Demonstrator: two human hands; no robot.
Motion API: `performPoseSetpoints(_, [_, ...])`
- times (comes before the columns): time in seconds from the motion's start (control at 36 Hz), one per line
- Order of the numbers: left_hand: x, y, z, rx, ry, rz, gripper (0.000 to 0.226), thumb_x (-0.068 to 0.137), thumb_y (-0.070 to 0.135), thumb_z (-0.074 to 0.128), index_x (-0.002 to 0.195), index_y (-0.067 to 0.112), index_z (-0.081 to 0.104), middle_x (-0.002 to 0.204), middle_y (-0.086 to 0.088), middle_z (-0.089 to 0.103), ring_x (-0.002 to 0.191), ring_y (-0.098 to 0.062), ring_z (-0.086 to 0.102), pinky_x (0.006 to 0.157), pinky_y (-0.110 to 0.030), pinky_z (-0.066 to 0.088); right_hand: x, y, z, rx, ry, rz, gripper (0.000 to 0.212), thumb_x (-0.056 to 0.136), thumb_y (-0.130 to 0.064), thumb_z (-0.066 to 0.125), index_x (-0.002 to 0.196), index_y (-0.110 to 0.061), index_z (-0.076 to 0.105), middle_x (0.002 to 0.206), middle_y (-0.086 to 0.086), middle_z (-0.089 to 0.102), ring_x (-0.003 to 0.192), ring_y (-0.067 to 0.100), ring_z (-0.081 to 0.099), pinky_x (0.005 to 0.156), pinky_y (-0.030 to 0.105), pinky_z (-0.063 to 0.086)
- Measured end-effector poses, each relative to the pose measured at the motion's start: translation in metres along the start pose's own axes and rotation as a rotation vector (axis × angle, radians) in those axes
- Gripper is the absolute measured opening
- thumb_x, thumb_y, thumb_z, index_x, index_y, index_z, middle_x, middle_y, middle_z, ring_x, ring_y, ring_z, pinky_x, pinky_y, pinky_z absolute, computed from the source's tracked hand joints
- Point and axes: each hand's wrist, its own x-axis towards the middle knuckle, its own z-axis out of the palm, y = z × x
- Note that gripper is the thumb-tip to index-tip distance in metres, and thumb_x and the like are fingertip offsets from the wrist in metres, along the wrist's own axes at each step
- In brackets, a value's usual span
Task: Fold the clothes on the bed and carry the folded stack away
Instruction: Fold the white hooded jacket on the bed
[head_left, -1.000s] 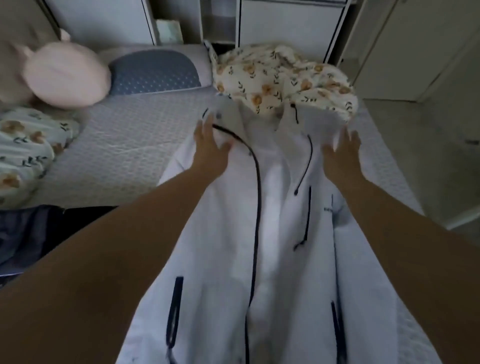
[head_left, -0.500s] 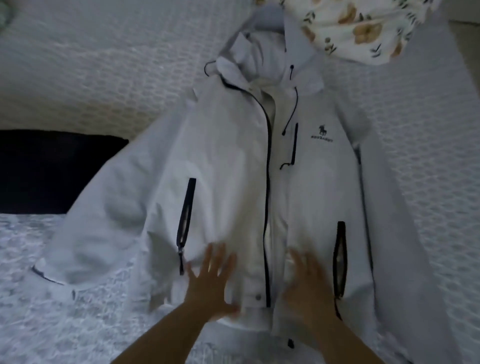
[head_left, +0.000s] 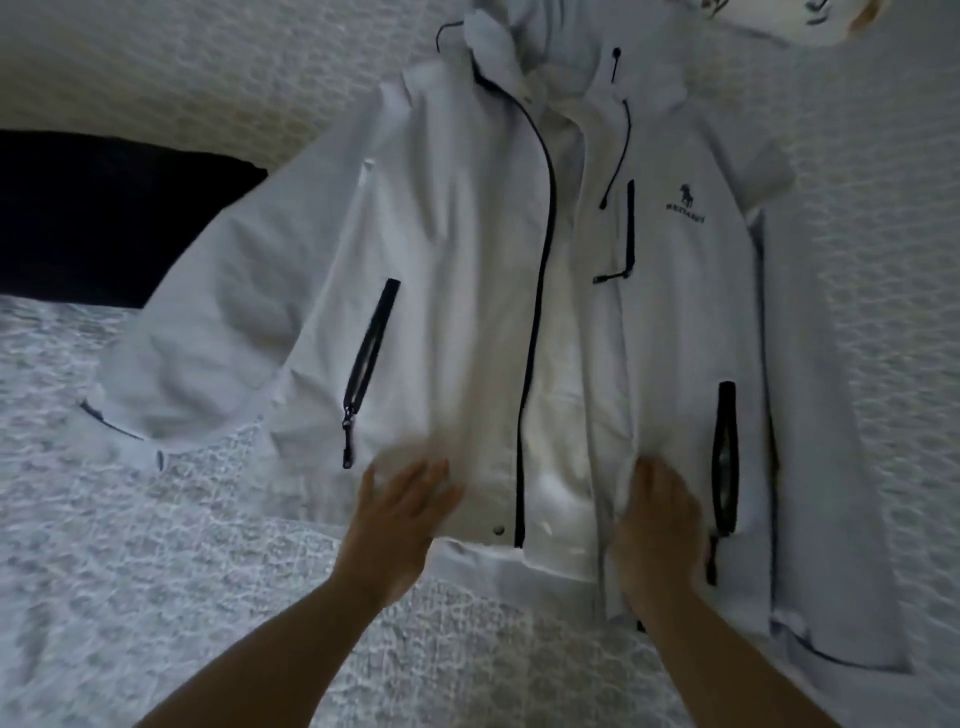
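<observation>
White jacket (head_left: 467, 291) lying front-up on the bed (head_left: 156, 545), spread flat, hood end at the far side, hem at the near side. Front zip (head_left: 535, 312) running dark down the middle, partly parted near the hem, paler lining showing in the gap. Left sleeve (head_left: 208, 322) angling out toward the left, cuff resting on the quilted cover. Right sleeve (head_left: 831, 415) lying straight along the body, cuff near the lower right. Dark pocket zips (head_left: 371, 353) showing on each side panel, one chest zip near a small dark logo (head_left: 687, 202) on the right chest. Drawcords hanging from the hood.

Left hand (head_left: 400, 525) lying flat on the lower left front panel at the hem, fingers straight and spread, pressing fabric down; blurred, so fingertip detail not readable. Right hand (head_left: 662, 525) lying palm-down on the lower right front panel just beside the right pocket zip, fingers straight and close together, pressing, not pinching anything. Both forearms coming in from the bottom edge.

Floral fabric (head_left: 748, 18) poking in at the top right, just beyond the hood. Dark item (head_left: 104, 218) lying on the bed at the left, partly under the left sleeve shoulder.
</observation>
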Motion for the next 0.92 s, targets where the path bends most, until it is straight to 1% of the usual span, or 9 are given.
performPoseSetpoints(0.08, [-0.018,0.009,0.010,-0.054,-0.038,0.038,0.080,0.036,0.014,0.089,0.113,0.027,0.071,0.127,-0.003,0.062,0.111,-0.024,0.063,0.085,-0.061,0.047,-0.016,-0.029,0.013,0.343,0.105,-0.171,0.049,0.090,-0.018,0.057,0.137,-0.013,0.045,0.135,0.011,0.047,0.125,0.029,0.044,0.101,0.037,0.036])
performPoseSetpoints(0.14, [-0.030,0.018,0.012,-0.070,-0.173,0.030,0.071,0.049,0.026,0.088,0.117,0.032,0.068,0.134,-0.002,0.058,0.118,-0.024,0.059,0.090,-0.058,0.045,-0.028,-0.053,0.022,0.467,-0.028,-0.200,0.038,0.096,-0.029,0.049,0.133,-0.019,0.049,0.131,0.005,0.049,0.122,0.022,0.047,0.097,0.031,0.037])
performPoseSetpoints(0.25, [-0.042,0.024,0.022,-0.105,-0.378,0.058,0.063,0.089,0.064,0.033,0.147,0.041,0.023,0.155,0.010,-0.017,0.145,-0.022,-0.015,0.109,-0.055,-0.020,-0.037,-0.083,0.035,0.627,-0.217,0.020,0.042,0.093,-0.040,0.051,0.128,-0.016,0.048,0.127,0.004,0.048,0.112,0.023,0.056,0.088,0.032,0.044])
performPoseSetpoints(0.28, [-0.043,0.020,0.020,-0.145,-0.333,0.011,0.063,0.090,0.066,0.026,0.148,0.041,0.020,0.155,0.014,-0.017,0.145,-0.018,-0.018,0.108,-0.051,-0.025,-0.036,-0.087,0.036,0.685,-0.211,0.091,0.044,0.091,-0.040,0.055,0.125,-0.012,0.049,0.124,0.007,0.051,0.109,0.026,0.057,0.086,0.032,0.045])
performPoseSetpoints(0.39, [-0.039,-0.018,0.000,-0.259,0.267,-0.324,0.048,0.084,0.039,0.067,0.129,0.026,0.057,0.141,-0.005,0.048,0.133,-0.029,0.041,0.110,-0.058,0.027,-0.025,-0.090,0.033,0.731,-0.067,0.223,0.034,0.089,-0.037,0.061,0.095,-0.003,0.060,0.087,0.010,0.061,0.079,0.026,0.061,0.061,0.027,0.039])
performPoseSetpoints(0.47, [-0.030,-0.063,-0.011,-0.436,0.549,-0.709,0.044,0.086,0.023,0.067,0.126,0.011,0.056,0.130,-0.013,0.053,0.116,-0.033,0.051,0.100,-0.054,0.040,-0.014,-0.089,0.034,0.693,-0.140,0.202,0.046,0.091,-0.037,0.057,0.054,-0.011,0.046,0.050,0.004,0.044,0.044,0.015,0.043,0.042,0.026,0.028])
performPoseSetpoints(0.56, [-0.017,-0.108,-0.009,-0.680,0.360,-0.894,0.040,0.093,0.031,0.057,0.130,0.015,0.052,0.131,-0.009,0.053,0.113,-0.030,0.055,0.092,-0.045,0.046,-0.009,-0.089,0.035,0.624,-0.185,0.180,0.043,0.093,-0.033,0.053,0.057,-0.012,0.042,0.053,0.003,0.042,0.046,0.015,0.041,0.042,0.025,0.026])
performPoseSetpoints(0.72, [-0.001,-0.132,-0.007,-0.638,-0.087,-0.615,0.029,0.091,0.042,0.056,0.109,0.020,0.059,0.102,0.001,0.064,0.085,-0.018,0.061,0.075,-0.033,0.048,-0.008,-0.074,0.031,0.573,-0.095,0.203,0.031,0.096,-0.031,0.048,0.076,-0.009,0.060,0.067,0.009,0.060,0.056,0.023,0.060,0.052,0.027,0.043])
performPoseSetpoints(0.92, [-0.007,-0.090,-0.006,-0.519,0.089,-0.604,0.033,0.101,0.032,0.034,0.071,0.021,0.041,0.069,0.004,0.051,0.066,-0.021,0.055,0.062,-0.031,0.045,-0.006,-0.064,0.027,0.513,-0.063,0.278,0.031,0.097,-0.025,0.049,0.104,0.001,0.065,0.091,0.020,0.065,0.076,0.033,0.060,0.063,0.036,0.049])
